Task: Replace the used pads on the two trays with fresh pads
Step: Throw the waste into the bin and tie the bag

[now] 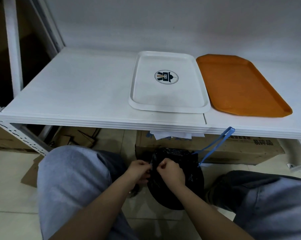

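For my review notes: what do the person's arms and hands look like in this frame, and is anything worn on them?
Both forearms are bare: no sleeves reach into view, and no gloves, watch or bracelet show. The left hand and right hand show no rings or markings that I can make out. The only clothing visible is grey-blue trousers over the knees.

White tray (168, 104) and orange tray (241, 87) side by side, bare

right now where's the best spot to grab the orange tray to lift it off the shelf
Probably the near short rim of the orange tray, from the front: that raised lip sits close to the edge of the shelf. The white tray crowds its left side.
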A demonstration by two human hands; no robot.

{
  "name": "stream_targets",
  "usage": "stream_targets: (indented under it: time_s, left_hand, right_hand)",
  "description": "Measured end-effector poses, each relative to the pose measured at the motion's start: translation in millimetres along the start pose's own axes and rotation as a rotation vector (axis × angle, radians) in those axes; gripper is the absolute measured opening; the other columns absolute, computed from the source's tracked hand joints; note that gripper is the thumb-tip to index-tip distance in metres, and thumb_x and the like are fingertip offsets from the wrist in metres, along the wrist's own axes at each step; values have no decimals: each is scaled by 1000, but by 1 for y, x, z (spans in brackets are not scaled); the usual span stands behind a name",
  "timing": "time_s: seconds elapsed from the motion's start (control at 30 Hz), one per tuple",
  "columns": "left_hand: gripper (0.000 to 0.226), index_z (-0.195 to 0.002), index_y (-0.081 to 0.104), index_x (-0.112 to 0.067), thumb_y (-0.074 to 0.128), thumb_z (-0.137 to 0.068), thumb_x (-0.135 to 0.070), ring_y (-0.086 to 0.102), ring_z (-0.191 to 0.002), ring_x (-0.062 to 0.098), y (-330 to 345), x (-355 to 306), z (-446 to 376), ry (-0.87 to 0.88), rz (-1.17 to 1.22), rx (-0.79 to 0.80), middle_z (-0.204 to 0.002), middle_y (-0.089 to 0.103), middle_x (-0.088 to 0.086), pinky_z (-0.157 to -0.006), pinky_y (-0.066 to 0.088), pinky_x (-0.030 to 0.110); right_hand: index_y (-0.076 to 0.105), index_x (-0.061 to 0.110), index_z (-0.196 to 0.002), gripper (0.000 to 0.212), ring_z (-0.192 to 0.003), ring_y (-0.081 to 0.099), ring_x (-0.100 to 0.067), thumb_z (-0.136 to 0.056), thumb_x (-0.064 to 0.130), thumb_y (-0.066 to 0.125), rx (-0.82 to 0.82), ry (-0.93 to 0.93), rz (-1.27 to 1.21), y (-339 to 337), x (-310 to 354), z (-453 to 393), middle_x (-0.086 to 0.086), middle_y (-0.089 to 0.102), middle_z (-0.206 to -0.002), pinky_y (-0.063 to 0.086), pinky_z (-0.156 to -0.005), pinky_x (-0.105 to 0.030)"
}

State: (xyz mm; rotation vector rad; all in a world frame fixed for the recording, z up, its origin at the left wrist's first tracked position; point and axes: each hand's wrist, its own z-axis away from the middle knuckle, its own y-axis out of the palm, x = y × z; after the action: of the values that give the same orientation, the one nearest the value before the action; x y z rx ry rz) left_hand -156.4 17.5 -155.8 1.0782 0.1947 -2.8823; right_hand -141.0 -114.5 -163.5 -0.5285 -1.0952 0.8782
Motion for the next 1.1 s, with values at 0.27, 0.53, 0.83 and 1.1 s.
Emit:
stream_targets:
  time_s: [0.27, 0.53, 0.83, 1.1]
  left_hand:
    - [4, -89, 56, -12, 59, -92, -14, 53, -60, 13, -2, 0, 1, -78, 146, 37, -68, 53, 3, -63, 53, 30]
    - [22, -88, 62, -9, 48, -97, -23, 61, -75, 16, -4, -1, 4, -91, 240, 30, -80, 64, 5, -67, 52, 30]
    - [100, -152, 7, -21, 73, -78, -15, 20, -141, 25, -7, 19, -8, 351, -454, 129, -153, 9, 8, -110, 30, 35]
    - [60, -123, 48, -29, 78, -71, -32, 33, -134, 20, 13, 27, -28, 581, -344, 121, -139, 38, 8, -107, 31, 25]
  right_hand:
    - [49, 27, -83, 17, -78, 55, -16, -93, 13, 48, 12, -285, -133, 5, -2, 5, 9, 51, -88, 48, -73, -42]
    - [65, 20, -94, 32, -91, 57, -18, -87, 49, 55, 111, -92, -139, 6, 3, 1, 3, 53, -101, 42, -71, -30]
    - [67, 33, -68, 25, -91, 61, -15, -89, 20, 61, 123, -117, -474, 0, 7, -2, -7, 66, -99, 45, -79, -24]
    - [67, 12, -75, 20, -94, 54, -8, -92, 16, 56, 237, -123, -647, -29, 11, 6, -8, 51, -107, 37, -74, -15]
